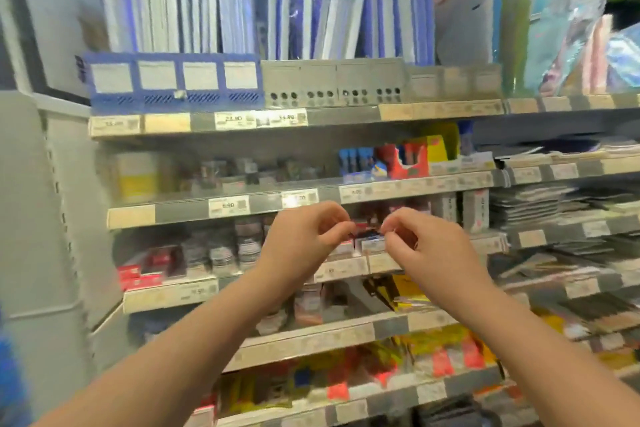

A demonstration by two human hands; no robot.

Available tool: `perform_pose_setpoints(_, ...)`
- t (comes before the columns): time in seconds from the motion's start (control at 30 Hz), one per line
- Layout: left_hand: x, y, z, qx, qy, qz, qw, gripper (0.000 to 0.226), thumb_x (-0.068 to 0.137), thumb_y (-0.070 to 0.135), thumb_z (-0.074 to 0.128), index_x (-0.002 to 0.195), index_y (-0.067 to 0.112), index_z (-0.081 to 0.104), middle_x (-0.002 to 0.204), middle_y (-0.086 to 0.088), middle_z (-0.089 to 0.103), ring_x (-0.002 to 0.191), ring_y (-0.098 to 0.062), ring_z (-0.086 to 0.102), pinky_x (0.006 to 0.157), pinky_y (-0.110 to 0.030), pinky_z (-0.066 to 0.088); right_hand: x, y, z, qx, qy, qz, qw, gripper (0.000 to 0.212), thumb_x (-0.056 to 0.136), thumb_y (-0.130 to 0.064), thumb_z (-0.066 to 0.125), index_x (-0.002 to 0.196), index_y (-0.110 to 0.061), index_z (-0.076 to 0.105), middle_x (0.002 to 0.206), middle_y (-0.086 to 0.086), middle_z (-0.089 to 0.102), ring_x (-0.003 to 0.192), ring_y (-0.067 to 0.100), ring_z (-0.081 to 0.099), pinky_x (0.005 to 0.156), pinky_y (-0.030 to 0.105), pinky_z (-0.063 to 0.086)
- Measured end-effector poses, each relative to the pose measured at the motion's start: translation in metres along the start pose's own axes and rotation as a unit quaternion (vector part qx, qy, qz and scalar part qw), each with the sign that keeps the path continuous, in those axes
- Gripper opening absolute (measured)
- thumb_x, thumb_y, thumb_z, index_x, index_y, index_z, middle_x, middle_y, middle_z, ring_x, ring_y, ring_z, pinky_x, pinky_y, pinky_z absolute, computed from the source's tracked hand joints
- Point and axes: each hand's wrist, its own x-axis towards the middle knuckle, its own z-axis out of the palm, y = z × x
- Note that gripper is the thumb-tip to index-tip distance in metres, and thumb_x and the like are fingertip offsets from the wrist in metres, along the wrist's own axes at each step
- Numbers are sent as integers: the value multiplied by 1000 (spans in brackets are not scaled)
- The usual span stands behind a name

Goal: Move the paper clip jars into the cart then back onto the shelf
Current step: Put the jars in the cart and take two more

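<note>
I face a stationery shelf; the view is blurred. My left hand and my right hand are raised side by side in front of the third shelf, fingers curled in a pinch. Between the fingertips sits a small paper clip jar with a dark top and a white label. My left fingertips pinch its left side and my right fingertips pinch its right side. More clear jars stand on the same shelf to the left. No cart is in view.
Blue folders and grey file boxes fill the top shelf. Red boxes lie at the left end of the jar shelf. Price strips line every shelf edge. Stacked paper packs sit to the right.
</note>
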Motion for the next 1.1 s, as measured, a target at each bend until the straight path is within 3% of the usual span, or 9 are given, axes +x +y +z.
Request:
perform_pose_setpoints(0.1, 18, -39, -9, 36, 17, -25, 999, 13, 87, 33, 60, 87, 24, 69, 79, 14, 66, 74, 0, 59, 67, -18, 43, 37, 6, 30, 21, -14, -22, 999, 12, 87, -23, 54, 83, -34, 56, 71, -18, 56, 68, -1, 51, 59, 22, 40)
perform_pose_setpoints(0.23, 48, -91, -15, 72, 47, -59, 995, 12, 86, 34, 60, 87, 25, 69, 82, 12, 69, 76, 2, 60, 72, -18, 48, 99, 18, 75, 48, -25, -68, 996, 11, 86, -21, 53, 84, -29, 59, 74, -13, 61, 72, 11, 55, 66, 32, 45)
perform_pose_setpoints(0.5, 114, -179, -16, 142, 94, -102, 980, 9, 85, 33, 63, 92, 29, 64, 80, 12, 66, 78, 0, 59, 76, -22, 46, 218, 48, 141, 72, -73, -136, 985, 11, 87, -23, 54, 85, -32, 60, 72, -15, 59, 72, 4, 54, 71, 30, 46)
perform_pose_setpoints(0.67, 138, -230, -29, 212, 36, -121, 969, 32, 84, 38, 63, 115, 30, 56, 101, 14, 61, 97, -2, 56, 85, -20, 42, 283, 52, 182, 45, -162, -181, 969, 13, 88, -30, 54, 100, -31, 59, 87, -10, 61, 82, 6, 55, 77, 29, 46)
perform_pose_setpoints(0.8, 153, -263, -46, 311, -36, -158, 937, 60, 84, 53, 56, 135, 27, 39, 122, 0, 56, 115, -15, 49, 78, -17, 30, 328, 41, 213, 0, -259, -182, 949, 11, 89, -39, 54, 100, -40, 53, 94, -11, 56, 83, 5, 52, 72, 23, 43)
perform_pose_setpoints(0.87, 161, -278, -58, 315, -41, -176, 932, 67, 84, 53, 56, 141, 31, 28, 133, 1, 50, 120, -16, 46, 82, -16, 30, 348, 34, 226, 1, -286, -196, 938, 28, 87, -42, 58, 114, -43, 47, 110, -14, 53, 96, 6, 51, 81, 22, 41)
perform_pose_setpoints(1.0, 182, -308, -78, 264, -33, -201, 943, 73, 79, 58, 58, 140, 37, 25, 147, 8, 32, 129, -15, 37, 104, -28, 33, 381, 15, 248, 4, -324, -220, 920, 51, 86, -46, 58, 131, -45, 35, 134, -12, 44, 118, 10, 44, 98, 30, 37)
perform_pose_setpoints(1.1, 197, -327, -83, 273, -78, -220, 933, 80, 76, 67, 54, 142, 42, 16, 149, 8, 31, 129, -17, 41, 105, -33, 35, 401, 1, 266, -9, -340, -242, 909, 72, 81, -46, 67, 140, -39, 27, 146, -9, 34, 130, 12, 36, 105, 29, 32)
